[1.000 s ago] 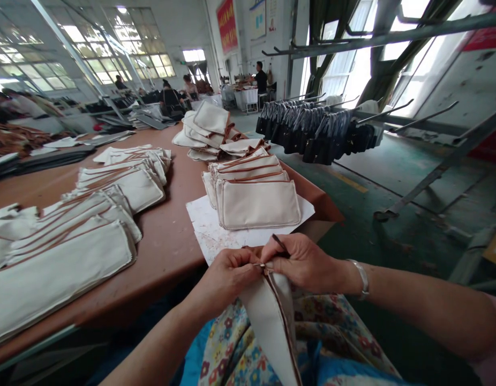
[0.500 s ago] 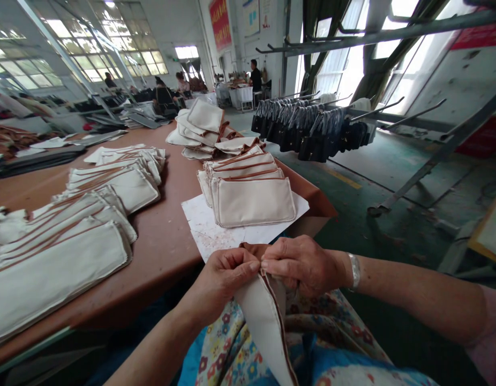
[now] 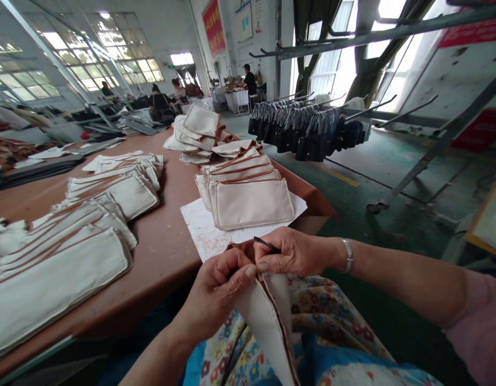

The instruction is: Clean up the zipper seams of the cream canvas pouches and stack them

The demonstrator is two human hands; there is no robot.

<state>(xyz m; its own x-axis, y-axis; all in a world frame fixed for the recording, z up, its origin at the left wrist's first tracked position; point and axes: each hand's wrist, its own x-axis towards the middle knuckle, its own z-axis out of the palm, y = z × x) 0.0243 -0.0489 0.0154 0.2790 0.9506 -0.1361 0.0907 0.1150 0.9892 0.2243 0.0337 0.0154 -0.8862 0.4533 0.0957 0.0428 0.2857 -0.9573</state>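
Note:
A cream pouch piece with brown edging (image 3: 264, 321) hangs down over the flowered apron (image 3: 336, 316). My left hand (image 3: 224, 281) pinches its upper end between thumb and fingers. Right beside it, my right hand (image 3: 288, 251) is closed at the same end, thumb against the material, with a thin dark tool (image 3: 265, 244) sticking out from its fingers. The tool's other end is hidden in the hand. Just beyond the hands, a row of cream pouches (image 3: 252, 203) leans on white paper (image 3: 195, 220) at the table's edge.
More cream pouches (image 3: 63, 268) lie in overlapping rows on the brown table (image 3: 167, 225). Another pile (image 3: 200, 126) sits farther back. Black items (image 3: 308, 134) hang on a metal rack (image 3: 425, 155) at the right. People sit or stand at far tables.
My right hand has turned and lifted slightly, and the dark tool now shows between its fingers. My left hand keeps its pinch. The view has shifted a little.

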